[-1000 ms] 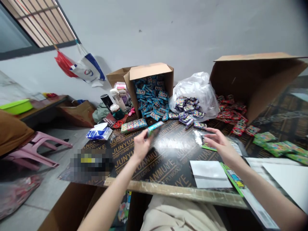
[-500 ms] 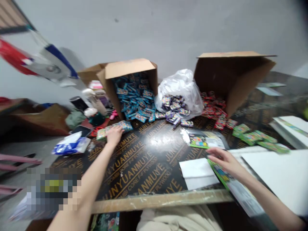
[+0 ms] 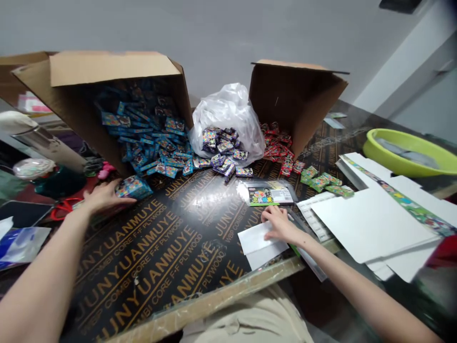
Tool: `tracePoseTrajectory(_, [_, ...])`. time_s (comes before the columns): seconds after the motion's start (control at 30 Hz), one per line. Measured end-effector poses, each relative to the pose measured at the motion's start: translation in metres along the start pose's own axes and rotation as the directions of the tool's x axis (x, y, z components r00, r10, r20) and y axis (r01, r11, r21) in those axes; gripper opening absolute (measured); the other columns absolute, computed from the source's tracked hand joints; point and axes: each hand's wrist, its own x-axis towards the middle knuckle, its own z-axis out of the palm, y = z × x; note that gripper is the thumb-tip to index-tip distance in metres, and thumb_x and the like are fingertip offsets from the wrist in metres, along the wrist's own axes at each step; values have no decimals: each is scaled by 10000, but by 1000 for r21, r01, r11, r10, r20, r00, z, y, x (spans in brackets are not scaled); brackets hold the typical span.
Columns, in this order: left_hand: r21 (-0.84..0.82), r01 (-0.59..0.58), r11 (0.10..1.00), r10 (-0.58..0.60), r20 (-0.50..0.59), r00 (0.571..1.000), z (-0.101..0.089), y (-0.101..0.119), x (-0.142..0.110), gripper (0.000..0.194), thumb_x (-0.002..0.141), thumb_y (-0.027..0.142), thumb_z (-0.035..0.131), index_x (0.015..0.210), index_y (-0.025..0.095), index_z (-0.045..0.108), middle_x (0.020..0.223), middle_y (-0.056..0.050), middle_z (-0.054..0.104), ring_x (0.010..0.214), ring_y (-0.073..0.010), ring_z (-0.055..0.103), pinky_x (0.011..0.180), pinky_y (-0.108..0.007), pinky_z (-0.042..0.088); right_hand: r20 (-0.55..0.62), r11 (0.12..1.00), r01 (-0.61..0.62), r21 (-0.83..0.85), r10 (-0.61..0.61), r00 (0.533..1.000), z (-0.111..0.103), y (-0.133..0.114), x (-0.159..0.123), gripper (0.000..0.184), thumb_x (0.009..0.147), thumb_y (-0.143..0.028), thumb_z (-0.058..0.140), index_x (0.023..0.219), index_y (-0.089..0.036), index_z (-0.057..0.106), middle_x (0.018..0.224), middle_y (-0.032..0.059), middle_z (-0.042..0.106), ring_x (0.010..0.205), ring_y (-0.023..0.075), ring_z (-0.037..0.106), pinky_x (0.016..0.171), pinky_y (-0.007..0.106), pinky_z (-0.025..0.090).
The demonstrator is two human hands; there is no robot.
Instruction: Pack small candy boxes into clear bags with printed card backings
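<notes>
My left hand (image 3: pixel 102 196) is at the left of the table, its thumb and fingers around the left end of a short row of small printed packets. The blue-wrapped packets (image 3: pixel 134 187) stick out to its right; the rest are hidden under the hand. My right hand (image 3: pixel 280 225) lies over a folded white card (image 3: pixel 259 245), fingers apart and nothing visible in them. Just beyond its fingertips lies a clear-and-black printed pouch (image 3: pixel 270 194). Another pouch (image 3: pixel 310 262) lies partly under my right wrist, at the table edge.
Behind stand a carton of blue packets (image 3: pixel 114 69), a clear plastic bag (image 3: pixel 228 107) with purple packets, and a carton of red packets (image 3: pixel 317 100). Green packets (image 3: pixel 323 181), white cards (image 3: pixel 360 219) and a lime basin (image 3: pixel 392 159) are right. Red scissors (image 3: pixel 62 208) and a jar (image 3: pixel 59 183) are left.
The view has swung right and come closer to the cartons, bringing the lime basin into sight. My right hand has shifted from the pouch at the edge to over the white card.
</notes>
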Motion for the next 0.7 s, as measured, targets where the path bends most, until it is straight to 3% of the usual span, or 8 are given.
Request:
tracePoseTrajectory(0.1, [-332,157,930,-227,-182,957,3,68,-25,458,702,542,556,826,115,668,909,-96,694,1185,-252,458,933,-324,383,-50,992,65,109,-60,997,-1,-8,0,117,723,-238,618,701,-186,515,847,28,560,887,208,487,804,382,308])
tracePoseTrajectory(0.17, [-673,309,672,-296,138,945,12,129,-58,330,672,453,648,859,181,670,825,-44,705,978,-197,603,797,-229,461,-148,966,113,232,-80,986,-3,-19,-2,89,796,-221,538,719,-194,502,784,21,569,808,188,506,768,362,343])
tracePoseTrajectory(0.23, [-715,538,447,-199,507,839,25,190,-98,407,670,500,634,923,182,657,753,-63,701,725,-194,656,640,-273,504,-293,927,195,321,-98,951,-4,-34,-7,72,840,-208,476,774,-205,507,786,30,578,782,183,516,732,342,378])
tracePoseTrajectory(0.33, [-679,708,196,-34,717,697,43,256,-147,591,798,607,372,1065,130,597,768,-117,693,657,-204,661,588,-328,514,-501,872,411,265,-239,832,-1,-63,-20,119,839,-134,451,801,-217,528,844,44,606,829,190,531,760,350,400])
tracePoseTrajectory(0.43, [-716,691,-103,-45,697,716,47,281,-172,494,726,464,601,1100,144,551,887,-94,678,726,-169,648,655,-285,504,-535,800,592,95,-461,708,7,-87,-36,190,817,-74,462,787,-232,564,929,32,634,903,189,545,857,387,373])
tracePoseTrajectory(0.53, [-817,569,-92,-226,574,787,41,280,-178,552,577,231,756,1080,147,545,838,-47,669,641,-136,622,611,-243,486,-515,818,571,62,-464,721,12,-98,-49,225,779,-257,599,1003,-257,581,1210,70,535,1116,263,462,956,467,290])
tracePoseTrajectory(0.63, [-865,502,10,-288,478,830,33,277,-183,512,595,226,739,1066,142,558,868,-53,659,684,-153,622,637,-265,491,-537,859,410,306,-200,819,11,-96,-54,732,670,-475,673,1293,-231,378,1367,134,354,1240,327,322,990,513,251])
tracePoseTrajectory(0.7, [-876,466,127,-260,424,868,29,281,-189,475,611,242,727,1051,142,580,942,-70,649,787,-183,623,692,-280,494,-491,771,337,541,-35,870,9,-92,-54,760,719,-460,630,1348,-229,272,1334,128,393,1229,287,356,993,481,282])
